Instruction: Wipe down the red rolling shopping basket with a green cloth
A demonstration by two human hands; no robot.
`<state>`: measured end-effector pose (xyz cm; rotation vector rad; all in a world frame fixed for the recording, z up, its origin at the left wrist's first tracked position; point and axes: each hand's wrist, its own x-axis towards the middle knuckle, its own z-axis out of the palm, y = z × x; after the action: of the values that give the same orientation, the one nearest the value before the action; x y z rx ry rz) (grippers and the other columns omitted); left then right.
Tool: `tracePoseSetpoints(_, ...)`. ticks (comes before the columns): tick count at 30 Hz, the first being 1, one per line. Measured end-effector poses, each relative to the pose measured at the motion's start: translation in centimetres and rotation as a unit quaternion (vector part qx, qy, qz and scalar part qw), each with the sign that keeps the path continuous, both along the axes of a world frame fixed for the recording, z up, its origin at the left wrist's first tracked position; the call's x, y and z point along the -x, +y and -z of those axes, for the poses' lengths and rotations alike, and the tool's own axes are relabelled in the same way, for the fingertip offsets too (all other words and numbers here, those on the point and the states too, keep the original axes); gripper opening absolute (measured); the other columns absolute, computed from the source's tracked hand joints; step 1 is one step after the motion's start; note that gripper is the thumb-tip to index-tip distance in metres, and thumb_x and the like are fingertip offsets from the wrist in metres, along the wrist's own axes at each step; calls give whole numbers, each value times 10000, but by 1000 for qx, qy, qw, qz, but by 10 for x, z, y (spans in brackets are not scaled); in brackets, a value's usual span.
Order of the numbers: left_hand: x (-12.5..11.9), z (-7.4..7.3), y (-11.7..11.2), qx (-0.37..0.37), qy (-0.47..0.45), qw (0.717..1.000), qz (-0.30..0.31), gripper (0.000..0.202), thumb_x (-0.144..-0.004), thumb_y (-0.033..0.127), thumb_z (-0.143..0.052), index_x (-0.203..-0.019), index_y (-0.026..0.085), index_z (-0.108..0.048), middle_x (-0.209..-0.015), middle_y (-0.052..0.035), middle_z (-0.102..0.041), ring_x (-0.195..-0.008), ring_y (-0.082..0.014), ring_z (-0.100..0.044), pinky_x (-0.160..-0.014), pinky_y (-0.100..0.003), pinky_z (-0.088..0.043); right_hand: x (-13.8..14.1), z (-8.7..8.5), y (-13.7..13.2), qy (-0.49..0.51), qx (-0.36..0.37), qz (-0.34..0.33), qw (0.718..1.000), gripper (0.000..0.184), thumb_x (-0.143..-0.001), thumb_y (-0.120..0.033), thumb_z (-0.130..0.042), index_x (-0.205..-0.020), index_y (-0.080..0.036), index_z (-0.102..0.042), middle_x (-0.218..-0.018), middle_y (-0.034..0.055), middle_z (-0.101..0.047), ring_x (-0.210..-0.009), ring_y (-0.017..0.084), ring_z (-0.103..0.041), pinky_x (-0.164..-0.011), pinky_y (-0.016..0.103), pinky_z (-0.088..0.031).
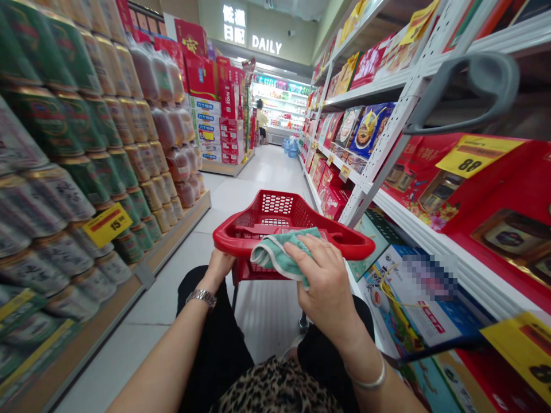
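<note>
Before a "DAILY" sign [267, 45], the right hand [327, 278] grasps green cloth [275, 256], the left hand [221, 266] red cart [235, 244].

High on the back wall, a lit white sign [235, 26] reads "低温日配", with "DAILY" in capitals to its right. Below it on the left, blue labels on the stacked white cartons [208, 131] appear to say "六个核桃", and "JUICE" runs sideways down the red cartons [229, 86] beside them. A yellow price tag [107, 224] by the cans [55, 212] starts with "15"; its smaller last digit is unclear. At right, a yellow tag [477, 155] on a red gift box [413, 198] shows "88", and a lower cut-off tag [525, 355] shows an "8".
</note>
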<state>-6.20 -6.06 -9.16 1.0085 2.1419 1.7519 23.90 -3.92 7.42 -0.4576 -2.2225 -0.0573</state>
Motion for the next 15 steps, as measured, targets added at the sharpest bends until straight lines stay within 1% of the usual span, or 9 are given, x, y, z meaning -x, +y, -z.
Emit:
tracePoseSetpoints(6,-1,-2,4,23,-2,1000,18,205,-677,386,-709,-745,201,-652,-666,-34,-678,-696,-232,-645,-635,-331,-531,-34,7,33,11,7,69,998,545,-806,-43,-514,-1287,-232,-689,-1294,100,-698,-1220,272,-628,-1057,469,-496)
tracePoseSetpoints(11,-5,-5,6,46,0,999,14,179,-689,376,-676,-741,209,-636,-670,-33,-676,-696,-233,-646,-648,-338,-536,-64,13,66,30,18,143,989,557,-765,-56,-521,-1258,-234,-706,-1243,103,-716,-1179,285,-643,-1046,483,-504)
tracePoseSetpoints(15,-9,-9,7,58,-7,998,9,166,-686,368,-667,-746,217,-632,-705,-44,-696,-726,-248,-661,-667,-351,-545,-82,15,92,41,29,169,984,527,-748,-77,-517,-1203,-231,-733,-1196,101,-731,-1146,288,-656,-1036,491,-521)
